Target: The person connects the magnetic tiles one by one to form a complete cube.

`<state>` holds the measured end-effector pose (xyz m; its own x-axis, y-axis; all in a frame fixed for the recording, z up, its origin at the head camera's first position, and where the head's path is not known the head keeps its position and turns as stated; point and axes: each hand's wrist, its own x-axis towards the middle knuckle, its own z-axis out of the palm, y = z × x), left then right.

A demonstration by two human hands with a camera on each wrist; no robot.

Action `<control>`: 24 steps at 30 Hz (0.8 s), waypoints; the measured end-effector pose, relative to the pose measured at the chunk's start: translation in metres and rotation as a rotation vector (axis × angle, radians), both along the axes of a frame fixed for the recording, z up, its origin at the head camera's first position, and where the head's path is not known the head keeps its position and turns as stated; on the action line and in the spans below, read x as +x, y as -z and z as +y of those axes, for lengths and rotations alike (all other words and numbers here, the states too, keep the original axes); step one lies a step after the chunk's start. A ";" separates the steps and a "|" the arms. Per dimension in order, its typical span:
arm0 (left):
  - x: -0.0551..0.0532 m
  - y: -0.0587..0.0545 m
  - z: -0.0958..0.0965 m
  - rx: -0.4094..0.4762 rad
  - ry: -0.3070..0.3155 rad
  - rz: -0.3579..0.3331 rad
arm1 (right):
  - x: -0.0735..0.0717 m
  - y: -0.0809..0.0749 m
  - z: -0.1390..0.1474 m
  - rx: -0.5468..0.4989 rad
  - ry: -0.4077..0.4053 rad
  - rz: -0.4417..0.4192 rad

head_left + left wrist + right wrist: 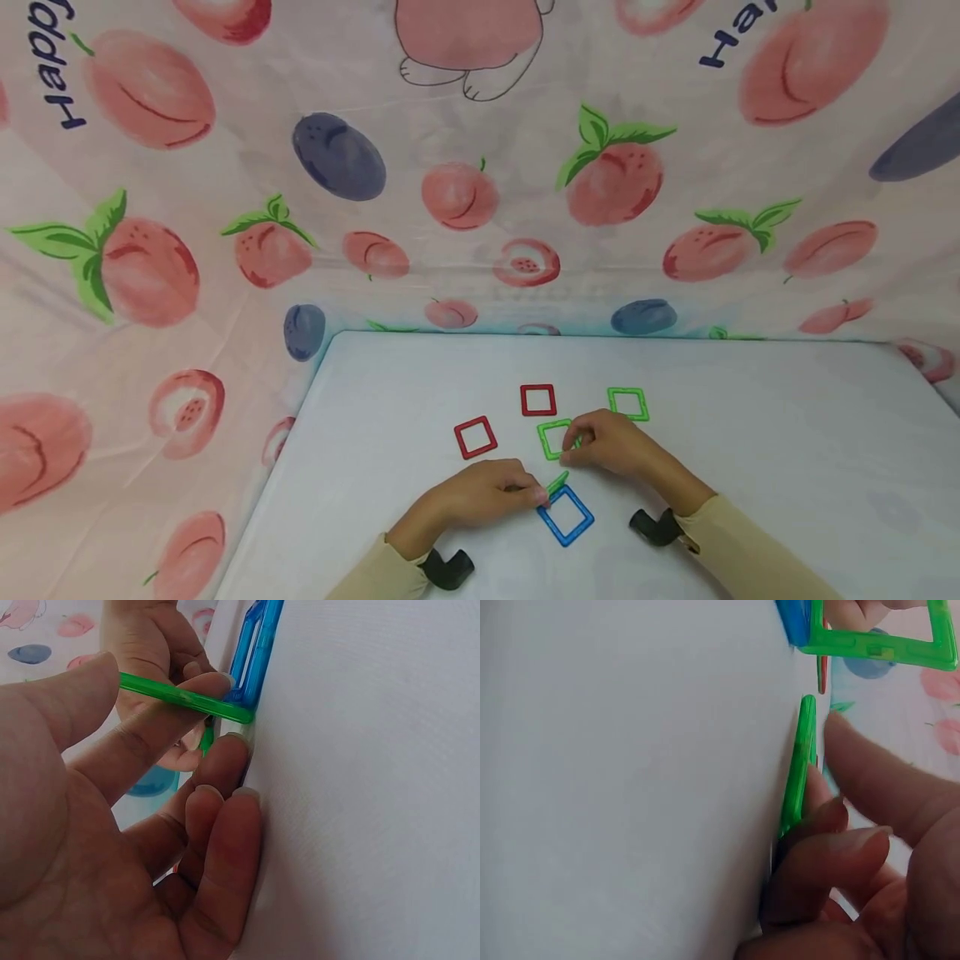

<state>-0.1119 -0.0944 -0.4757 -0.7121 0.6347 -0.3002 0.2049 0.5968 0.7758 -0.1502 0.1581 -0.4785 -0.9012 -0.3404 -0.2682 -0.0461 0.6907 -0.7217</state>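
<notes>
The left hand pinches the upright green square, on edge at the far-left side of the blue square, seemingly because it would tip over unheld. Lying flat, the blue square likely gives it a steady foot. Just beyond the blue square, the right hand bends its fingers at the flat green square; whether they grip it, I cannot tell. Two red squares and the far green square lie farther beyond the blue square, perhaps to leave working room.

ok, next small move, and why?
Probably have the right hand close its thumb on the green square by its fingertips: the thumb looks clear of it. The left hand pinches the upright green square beside the blue square.
</notes>
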 end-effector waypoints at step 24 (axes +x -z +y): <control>-0.001 0.001 0.001 -0.018 -0.001 0.012 | 0.009 -0.004 0.002 0.127 0.116 -0.038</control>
<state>-0.1132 -0.0935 -0.4764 -0.7161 0.6288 -0.3030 0.2133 0.6106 0.7627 -0.1409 0.1598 -0.4745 -0.9207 -0.1963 -0.3373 0.0646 0.7757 -0.6278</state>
